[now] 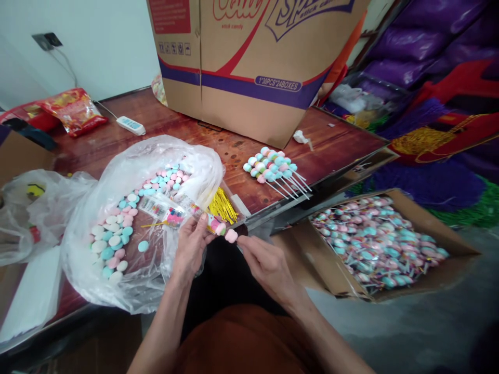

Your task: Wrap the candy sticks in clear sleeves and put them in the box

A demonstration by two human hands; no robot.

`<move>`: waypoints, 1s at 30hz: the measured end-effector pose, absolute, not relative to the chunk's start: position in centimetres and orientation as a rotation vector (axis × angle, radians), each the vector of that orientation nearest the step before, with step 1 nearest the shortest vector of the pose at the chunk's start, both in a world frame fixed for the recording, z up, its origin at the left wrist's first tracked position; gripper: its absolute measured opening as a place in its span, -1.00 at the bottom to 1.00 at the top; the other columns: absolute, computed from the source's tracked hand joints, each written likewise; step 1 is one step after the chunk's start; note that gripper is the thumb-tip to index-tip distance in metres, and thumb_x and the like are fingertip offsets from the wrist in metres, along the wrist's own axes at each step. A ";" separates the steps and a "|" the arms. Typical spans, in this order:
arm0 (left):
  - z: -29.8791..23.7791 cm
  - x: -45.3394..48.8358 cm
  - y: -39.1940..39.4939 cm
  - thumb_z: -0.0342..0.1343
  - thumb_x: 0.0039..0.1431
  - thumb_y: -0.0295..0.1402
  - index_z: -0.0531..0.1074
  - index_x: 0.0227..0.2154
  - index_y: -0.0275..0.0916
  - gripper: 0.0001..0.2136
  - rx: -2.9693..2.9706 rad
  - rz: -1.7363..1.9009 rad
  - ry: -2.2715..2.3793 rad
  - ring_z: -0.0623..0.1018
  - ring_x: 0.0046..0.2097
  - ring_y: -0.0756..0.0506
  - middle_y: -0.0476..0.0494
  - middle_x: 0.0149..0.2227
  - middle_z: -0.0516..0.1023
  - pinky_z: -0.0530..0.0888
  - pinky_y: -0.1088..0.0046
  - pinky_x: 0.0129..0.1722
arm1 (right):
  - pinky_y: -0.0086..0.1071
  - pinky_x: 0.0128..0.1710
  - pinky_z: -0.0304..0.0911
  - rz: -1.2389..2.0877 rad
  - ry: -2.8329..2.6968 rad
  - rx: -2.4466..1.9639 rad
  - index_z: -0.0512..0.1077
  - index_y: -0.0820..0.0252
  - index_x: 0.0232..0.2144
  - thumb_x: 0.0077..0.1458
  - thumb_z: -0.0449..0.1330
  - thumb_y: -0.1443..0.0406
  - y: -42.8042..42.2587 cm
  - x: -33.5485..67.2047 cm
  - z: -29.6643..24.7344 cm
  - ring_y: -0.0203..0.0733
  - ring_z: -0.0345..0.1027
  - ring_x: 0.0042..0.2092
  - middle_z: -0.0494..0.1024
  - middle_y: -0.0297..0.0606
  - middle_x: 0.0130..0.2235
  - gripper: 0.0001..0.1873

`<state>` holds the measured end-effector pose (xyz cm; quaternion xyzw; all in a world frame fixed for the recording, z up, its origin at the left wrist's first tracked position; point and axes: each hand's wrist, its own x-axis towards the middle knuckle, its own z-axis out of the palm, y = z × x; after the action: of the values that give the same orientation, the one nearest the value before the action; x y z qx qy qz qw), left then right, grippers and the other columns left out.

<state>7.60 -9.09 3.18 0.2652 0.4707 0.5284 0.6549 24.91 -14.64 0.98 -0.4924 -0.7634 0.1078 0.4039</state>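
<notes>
My left hand pinches a clear printed candy wrapper just above my lap. Part of a marshmallow stick is inside the wrapper's mouth, and a pink marshmallow still shows outside it. My right hand is closed at the stick's lower end; its fingers hide most of the stick. Left of my hands, a large clear plastic bag lies spread open with loose pink, white and blue marshmallows in it. More printed wrappers lie beside my left hand, near a bundle of gold twist ties.
Several unwrapped marshmallow sticks lie at the table's right edge. A cardboard box of wrapped sticks stands lower right. A large carton occupies the table's back. A red packet and a white power strip are at left.
</notes>
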 end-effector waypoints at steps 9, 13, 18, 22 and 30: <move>2.7 8.3 -10.0 0.38 0.00 -0.08 0.52 -0.24 -0.29 -0.61 0.593 1.165 0.991 0.68 -0.16 -0.19 -0.20 -0.30 0.68 0.58 0.26 -0.11 | -0.45 -0.30 0.35 0.394 -1.654 -1.214 0.48 0.17 -0.20 0.35 0.02 0.40 -14.8 21.3 0.6 -0.27 0.48 -0.37 0.59 -0.25 -0.36 -0.78; 2.6 8.8 -10.4 0.40 -0.03 -0.09 0.55 -0.19 -0.26 -0.59 0.606 1.116 0.980 0.67 -0.19 -0.14 -0.18 -0.27 0.68 0.57 0.33 -0.13 | -0.47 -0.35 0.33 0.558 -1.502 -1.294 0.44 0.14 -0.33 0.34 0.05 0.33 -13.9 20.2 0.7 -0.29 0.46 -0.41 0.59 -0.29 -0.39 -0.79; 2.9 8.6 -10.5 0.41 -0.03 -0.11 0.56 -0.21 -0.27 -0.60 0.569 1.173 0.991 0.67 -0.22 -0.12 -0.18 -0.27 0.68 0.57 0.33 -0.11 | -0.46 -0.32 0.27 0.719 -1.478 -1.366 0.40 0.13 -0.39 0.33 0.03 0.28 -13.8 20.2 1.5 -0.27 0.43 -0.37 0.56 -0.29 -0.38 -0.76; 3.1 7.9 -10.2 0.40 -0.02 -0.10 0.55 -0.24 -0.27 -0.61 0.560 1.262 0.991 0.68 -0.20 -0.15 -0.17 -0.28 0.68 0.57 0.25 -0.07 | -0.46 -0.42 0.15 0.996 -1.533 -1.399 0.38 0.15 -0.49 0.32 0.02 0.24 -14.8 21.6 2.1 -0.32 0.28 -0.49 0.39 -0.40 -0.56 -0.67; 2.5 8.9 -11.4 0.34 0.07 -0.13 0.56 -0.23 -0.26 -0.68 0.598 1.268 1.040 0.67 -0.18 -0.18 -0.16 -0.32 0.67 0.55 0.29 -0.10 | -0.46 -0.50 0.10 1.316 -1.289 -1.234 0.39 0.19 -0.48 0.27 0.07 0.17 -14.3 20.2 1.2 -0.36 0.14 -0.57 0.28 -0.47 -0.64 -0.68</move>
<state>8.90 -11.35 2.50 0.2624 0.4563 0.5564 0.6429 20.24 -14.33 1.15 -0.4982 -0.5203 0.5312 0.4459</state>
